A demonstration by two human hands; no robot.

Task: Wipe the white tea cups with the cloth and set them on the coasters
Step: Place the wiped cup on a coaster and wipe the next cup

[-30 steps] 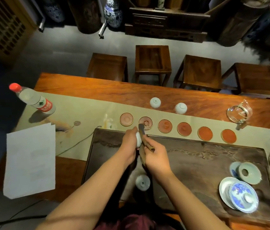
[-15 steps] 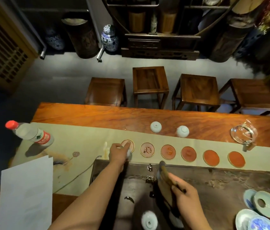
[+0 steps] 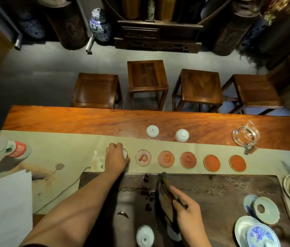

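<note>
My left hand (image 3: 116,158) grips a white tea cup (image 3: 125,152) and holds it over the leftmost coaster (image 3: 127,152), whose gold rim peeks out beside the fingers. Several more round coasters, such as the second one (image 3: 143,157), run in a row to the right. My right hand (image 3: 187,213) holds the dark brown cloth (image 3: 165,195) above the dark tea tray (image 3: 220,189). Two white cups stand upside down on the wood beyond the row, one at the left (image 3: 152,131) and one at the right (image 3: 182,135). Another upturned cup (image 3: 145,236) sits on the tray near me.
A plastic water bottle (image 3: 7,147) lies at the left beside a white sheet of paper (image 3: 5,209). A glass pitcher (image 3: 246,136) stands at the right. Blue-and-white saucers and lids (image 3: 258,227) crowd the tray's right corner. Wooden stools (image 3: 147,81) line the far side.
My left hand carried the cup away from the cloth, forward and left to the leftmost coaster. My right hand drew back toward me with the cloth. The camera tilted up.
</note>
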